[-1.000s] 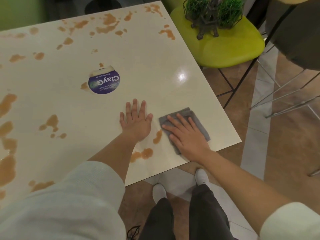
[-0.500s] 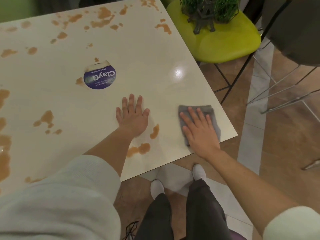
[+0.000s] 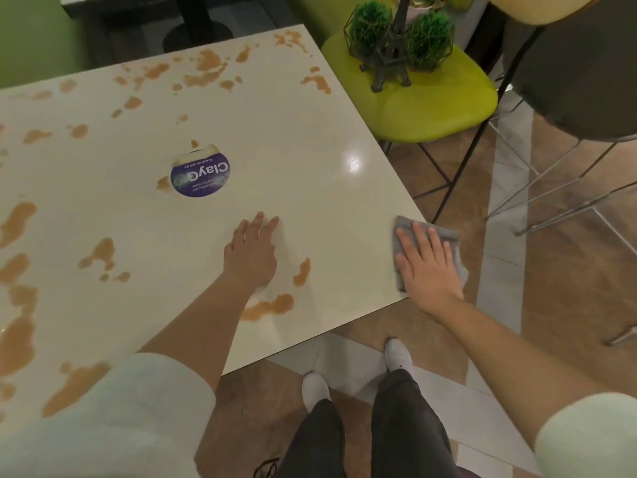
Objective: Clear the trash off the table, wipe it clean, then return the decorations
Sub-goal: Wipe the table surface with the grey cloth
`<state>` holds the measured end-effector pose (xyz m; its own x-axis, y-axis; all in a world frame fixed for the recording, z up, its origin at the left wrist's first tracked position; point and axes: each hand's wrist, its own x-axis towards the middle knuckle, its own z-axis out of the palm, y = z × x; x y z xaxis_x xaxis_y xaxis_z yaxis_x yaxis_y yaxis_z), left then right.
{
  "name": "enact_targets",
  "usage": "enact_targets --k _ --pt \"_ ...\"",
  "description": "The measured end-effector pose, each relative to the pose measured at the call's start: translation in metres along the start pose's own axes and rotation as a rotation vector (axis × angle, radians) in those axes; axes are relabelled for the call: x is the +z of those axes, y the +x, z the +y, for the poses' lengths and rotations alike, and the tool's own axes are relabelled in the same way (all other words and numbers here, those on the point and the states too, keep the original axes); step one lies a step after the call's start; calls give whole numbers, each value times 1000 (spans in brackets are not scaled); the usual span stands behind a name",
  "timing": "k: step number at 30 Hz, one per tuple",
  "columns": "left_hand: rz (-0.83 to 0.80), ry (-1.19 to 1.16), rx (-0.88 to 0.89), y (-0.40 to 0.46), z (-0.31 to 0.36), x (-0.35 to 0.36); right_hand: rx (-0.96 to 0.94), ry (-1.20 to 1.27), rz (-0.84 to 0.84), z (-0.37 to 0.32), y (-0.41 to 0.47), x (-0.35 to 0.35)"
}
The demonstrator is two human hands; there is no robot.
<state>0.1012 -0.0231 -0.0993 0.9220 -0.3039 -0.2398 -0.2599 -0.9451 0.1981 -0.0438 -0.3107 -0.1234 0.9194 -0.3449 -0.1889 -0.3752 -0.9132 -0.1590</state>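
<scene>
Brown puddles (image 3: pixel 15 343) of spilled liquid cover the left half of the cream-coloured square table (image 3: pixel 293 160), none of them wiped yet. A round purple sticker (image 3: pixel 200 179) sits near the middle. The left hand (image 3: pixel 251 254) rests flat on the tabletop, fingers straight, holding nothing, about where it was a second ago. Just right of it, two brown smears (image 3: pixel 302 271) remain; judging by that, the stroke passed beside them rather than through them.

The grey wiping cloth (image 3: pixel 401 250) is what has moved: a second ago it lay beside the left hand, and now it is out at the table's right edge, part of it hanging over. The right hand (image 3: pixel 426 263) presses it down with flat, spread fingers, not gripping. So the wiping has only begun, and I would guess a return sweep leftward comes next.

Further right, the decorations, a dark metal tower model (image 3: pixel 391 53) between two green tufts in wire frames (image 3: pixel 370 25), wait on the lime-green chair (image 3: pixel 437 105).
</scene>
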Motion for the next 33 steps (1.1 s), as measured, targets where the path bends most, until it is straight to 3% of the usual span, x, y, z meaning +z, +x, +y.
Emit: enact_targets --k 3,6,8,10,14,16,18,21,27,33 --pt "43 12 27 -10 -8 -4 34 6 14 -33 -6 8" --pt "35 -19 -43 -14 -13 -12 -282 34 -12 -78 -32 20" --pt "35 -24 -142 -17 -19 -13 -453 24 -53 -74 -31 18" --pt "7 -33 -278 -23 -30 -9 -442 31 -44 -59 -13 12" --pt "-106 -137 -415 -21 -38 -1 -145 176 46 -69 9 6" --pt "-145 -153 -420 -19 -36 -2 -233 153 36 -101 -7 14" --pt "-151 -156 -419 -20 -36 -2 -450 94 -28 -126 -32 24" --pt "-132 -156 -418 -24 -37 0 -638 22 -87 -128 -30 25" --pt "-143 -138 -401 -26 -39 4 -348 18 -24 -124 22 18" --pt "-161 -152 -391 -27 -40 2 -666 -29 -99 -131 -16 24"
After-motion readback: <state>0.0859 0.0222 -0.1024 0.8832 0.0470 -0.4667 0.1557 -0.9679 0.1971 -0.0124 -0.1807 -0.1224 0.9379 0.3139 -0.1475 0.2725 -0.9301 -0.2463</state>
